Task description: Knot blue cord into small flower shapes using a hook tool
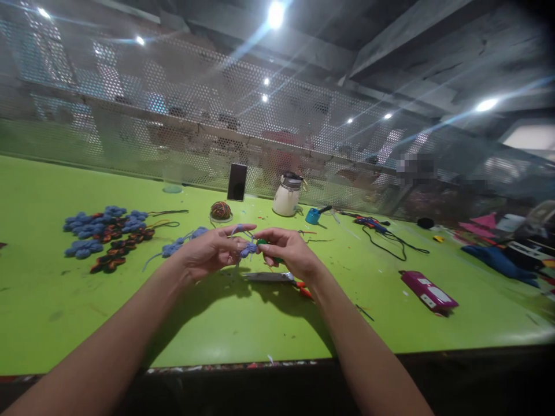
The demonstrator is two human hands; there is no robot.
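Note:
Between the fingers of my left hand is a small periwinkle crochet piece, with its yarn looped over the raised index finger. My right hand pinches a crochet hook with a green handle, its tip end against the piece. The hook's metal tip is too small to make out. Under my hands lie scissors with orange handles. Left of my left hand are periwinkle crochet pieces with a loose yarn tail. Farther left, finished-looking blue crochet flowers lie among dark orange-and-black ones.
Behind my hands stand a multicolour yarn ball, a phone, a white jar and a small blue pot. Dark cords and a magenta case lie right. A perforated metal screen borders the green table.

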